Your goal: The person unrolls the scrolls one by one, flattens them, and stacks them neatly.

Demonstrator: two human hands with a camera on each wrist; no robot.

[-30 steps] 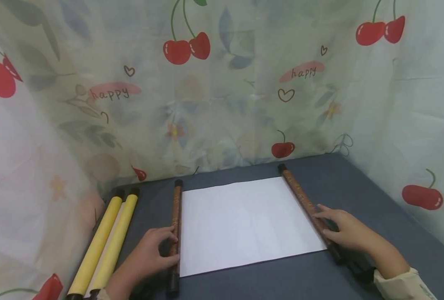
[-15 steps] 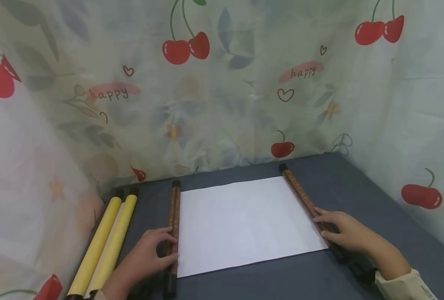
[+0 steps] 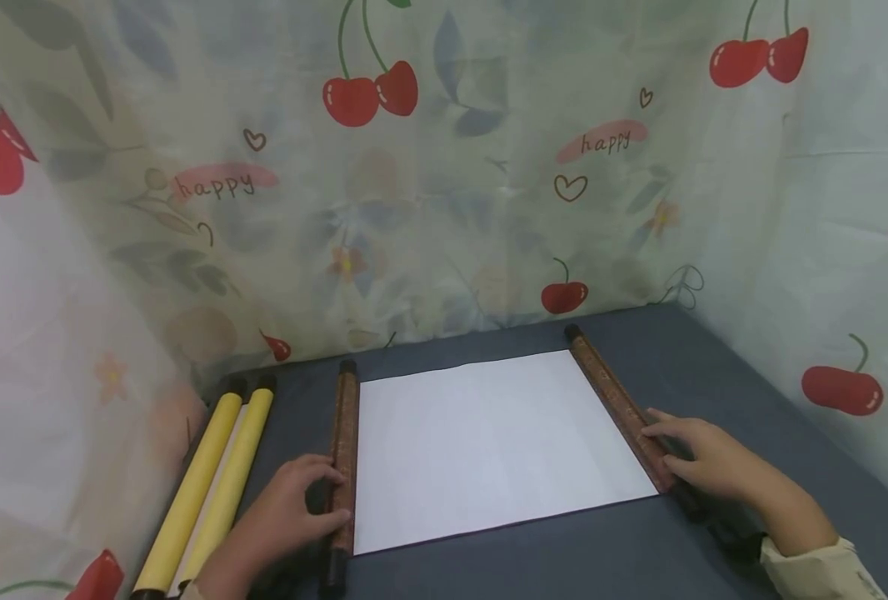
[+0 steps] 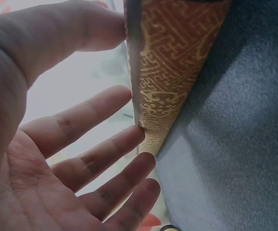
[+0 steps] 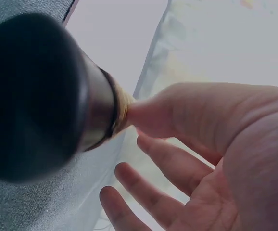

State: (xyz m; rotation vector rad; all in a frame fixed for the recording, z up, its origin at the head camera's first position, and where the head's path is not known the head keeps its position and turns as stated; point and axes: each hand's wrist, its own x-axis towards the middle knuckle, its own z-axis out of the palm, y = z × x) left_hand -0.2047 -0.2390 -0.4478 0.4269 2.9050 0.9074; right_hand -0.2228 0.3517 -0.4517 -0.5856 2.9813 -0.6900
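Observation:
A partly unrolled scroll lies on the dark grey cloth, its blank white sheet (image 3: 489,450) stretched between two brown patterned rolls with black end knobs. My left hand (image 3: 286,508) touches the outer side of the left roll (image 3: 345,433) with thumb and fingertips; the left wrist view shows those fingers spread and fairly straight against gold-patterned fabric (image 4: 172,62). On the other side, my right hand (image 3: 702,454) rests thumb and fingertips on the right roll (image 3: 616,396). Close up in the right wrist view is that roll's black knob (image 5: 33,96), with the thumb just beyond it and the other fingers extended.
Left of my left hand lies a second scroll with two yellow rolls (image 3: 192,500), side by side, black-ended. A cherry-printed curtain (image 3: 444,208) rises behind the table and along both sides. The grey cloth (image 3: 564,554) extends in front of the sheet.
The left roll and left hand have shifted slightly left, and the right roll and right hand slightly right. The two rolls stand a little farther apart, with more white sheet between them.

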